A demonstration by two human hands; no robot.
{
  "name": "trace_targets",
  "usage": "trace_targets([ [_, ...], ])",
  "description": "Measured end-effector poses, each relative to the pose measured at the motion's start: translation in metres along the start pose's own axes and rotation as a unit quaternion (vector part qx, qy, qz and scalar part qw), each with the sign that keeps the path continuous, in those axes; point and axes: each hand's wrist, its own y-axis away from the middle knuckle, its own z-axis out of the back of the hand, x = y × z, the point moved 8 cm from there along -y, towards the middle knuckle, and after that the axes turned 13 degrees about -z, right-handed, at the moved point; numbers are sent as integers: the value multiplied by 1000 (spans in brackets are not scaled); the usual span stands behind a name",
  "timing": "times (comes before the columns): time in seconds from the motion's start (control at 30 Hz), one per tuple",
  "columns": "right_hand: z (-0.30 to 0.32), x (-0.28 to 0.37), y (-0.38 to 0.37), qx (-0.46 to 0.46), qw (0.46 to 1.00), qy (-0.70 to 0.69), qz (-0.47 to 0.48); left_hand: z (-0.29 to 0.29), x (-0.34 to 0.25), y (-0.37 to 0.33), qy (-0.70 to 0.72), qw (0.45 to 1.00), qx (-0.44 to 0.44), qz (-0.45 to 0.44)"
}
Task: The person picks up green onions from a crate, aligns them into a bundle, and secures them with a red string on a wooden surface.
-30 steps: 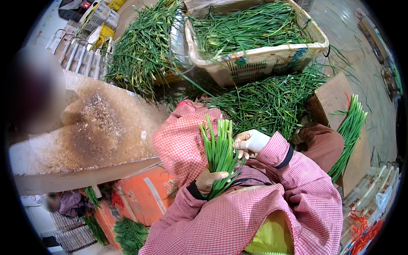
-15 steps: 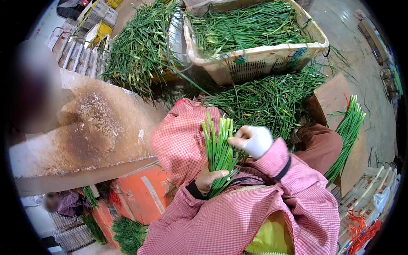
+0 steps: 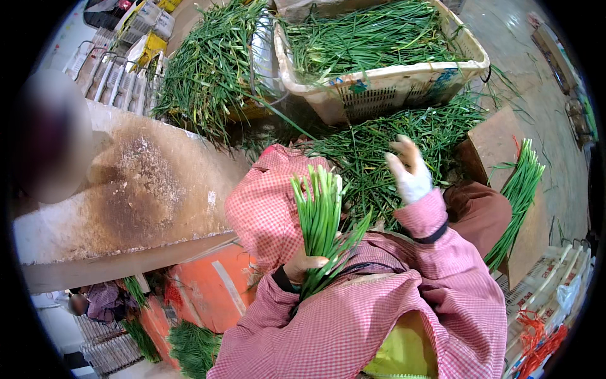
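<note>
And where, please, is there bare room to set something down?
The brown-stained tan slab is bare left of the pink checked cloth; the brown flat board has bare patches beside its green bundle. Crowded: the white plastic crate of green stalks and the loose green heap beside it.

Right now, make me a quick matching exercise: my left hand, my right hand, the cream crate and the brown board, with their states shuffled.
Things:
1. Left hand
2. Right hand
3. Cream crate
4. Brown board

States:
A. Filled with loose green stalks
B. Raised, apart from the held bunch
C. Has another bunch lying on it
D. Gripping a green bunch

Pairs: 1-D, 2-B, 3-A, 4-C.
</note>
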Motion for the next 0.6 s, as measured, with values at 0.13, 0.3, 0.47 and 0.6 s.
trace_targets([
  [0.13,-9,-149,34,186,917,-72,-345,5,10,-6,35,998,61,4],
  [0.3,-98,-89,71,539,620,-499,-277,-13,14,-8,59,995,68,34],
  [0.47,-115,-16,47,462,766,-380,-235,-34,14,-19,88,983,140,76],
  [0.6,-113,-21,45,393,790,-383,-273,27,-15,-19,-62,997,-38,20],
])
